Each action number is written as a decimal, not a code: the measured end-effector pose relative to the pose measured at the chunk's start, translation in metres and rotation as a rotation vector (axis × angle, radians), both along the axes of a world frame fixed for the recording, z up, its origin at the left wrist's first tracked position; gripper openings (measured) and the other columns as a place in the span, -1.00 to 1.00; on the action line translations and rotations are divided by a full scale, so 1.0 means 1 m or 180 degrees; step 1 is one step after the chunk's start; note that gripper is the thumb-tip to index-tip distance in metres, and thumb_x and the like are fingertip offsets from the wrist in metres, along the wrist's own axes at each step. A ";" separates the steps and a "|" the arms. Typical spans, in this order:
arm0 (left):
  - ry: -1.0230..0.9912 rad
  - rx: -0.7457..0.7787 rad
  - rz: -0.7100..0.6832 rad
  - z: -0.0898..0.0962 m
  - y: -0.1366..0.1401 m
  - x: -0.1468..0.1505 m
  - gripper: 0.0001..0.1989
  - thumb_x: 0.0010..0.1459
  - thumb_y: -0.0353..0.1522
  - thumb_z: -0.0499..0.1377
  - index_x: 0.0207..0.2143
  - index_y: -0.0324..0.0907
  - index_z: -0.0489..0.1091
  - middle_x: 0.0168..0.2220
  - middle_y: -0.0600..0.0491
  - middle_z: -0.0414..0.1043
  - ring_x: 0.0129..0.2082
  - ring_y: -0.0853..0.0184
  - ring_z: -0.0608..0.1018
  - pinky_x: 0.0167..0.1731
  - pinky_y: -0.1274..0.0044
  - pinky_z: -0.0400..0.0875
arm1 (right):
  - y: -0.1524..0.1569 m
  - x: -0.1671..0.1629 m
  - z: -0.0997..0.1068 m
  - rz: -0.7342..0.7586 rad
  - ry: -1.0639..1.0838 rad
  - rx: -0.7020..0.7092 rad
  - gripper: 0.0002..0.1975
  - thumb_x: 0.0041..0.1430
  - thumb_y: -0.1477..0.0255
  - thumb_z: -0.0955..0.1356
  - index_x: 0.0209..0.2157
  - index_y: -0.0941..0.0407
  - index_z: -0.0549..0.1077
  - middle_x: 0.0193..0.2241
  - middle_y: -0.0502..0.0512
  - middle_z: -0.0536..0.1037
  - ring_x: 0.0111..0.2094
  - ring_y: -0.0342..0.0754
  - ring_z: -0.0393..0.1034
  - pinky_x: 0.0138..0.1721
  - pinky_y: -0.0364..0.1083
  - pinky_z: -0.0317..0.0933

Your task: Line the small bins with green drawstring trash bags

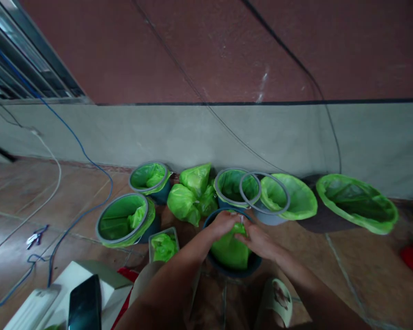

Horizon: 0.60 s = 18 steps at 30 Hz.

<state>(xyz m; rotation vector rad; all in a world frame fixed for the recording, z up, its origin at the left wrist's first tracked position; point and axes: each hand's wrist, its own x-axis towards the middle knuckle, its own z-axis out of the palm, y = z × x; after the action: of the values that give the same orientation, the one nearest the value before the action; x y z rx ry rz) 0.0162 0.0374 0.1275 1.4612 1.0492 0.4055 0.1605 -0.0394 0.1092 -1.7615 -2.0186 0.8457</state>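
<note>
Both my hands meet over a dark blue bin (234, 272) on the floor in front of me. My left hand (225, 222) is closed at the gathered top of a green garbage bag (231, 252) inside this bin. My right hand (259, 238) comes in from the other side, its fingers round the same gathered neck, where a small white bit shows. The lower part of the bag sits down in the bin. Just behind stands another bin (223, 199) with a green liner and a grey ring. A loose grey ring (288, 201) lies tilted across its neighbour.
Left are two lined bins (154, 224), tied green bags (184, 204) and a small tub (164, 247) of green plastic. Two wide-lined bins (358, 204) stand right, along the wall (158, 133). A blue cable (86, 211), keys (36, 237) and a box with a phone (85, 305) lie left.
</note>
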 end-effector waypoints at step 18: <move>-0.0645 0.1264 0.2035 0.076 0.057 -0.173 -0.69 0.10 -0.17 0.23 -0.25 -0.23 0.53 -0.26 -0.01 0.59 -0.23 0.30 0.57 -0.14 0.51 0.41 | 0.118 -0.106 0.144 -0.1444 0.3944 0.0142 -0.78 -0.08 0.33 0.48 -0.37 0.09 0.47 -0.47 0.03 0.60 -0.29 0.03 0.55 -0.21 -0.03 0.45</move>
<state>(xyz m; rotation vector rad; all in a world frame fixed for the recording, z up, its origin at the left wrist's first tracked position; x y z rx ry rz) -0.1566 0.0942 0.2037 1.3553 1.3058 1.2506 0.0547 0.0782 0.2533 -1.0686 -0.7850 1.2467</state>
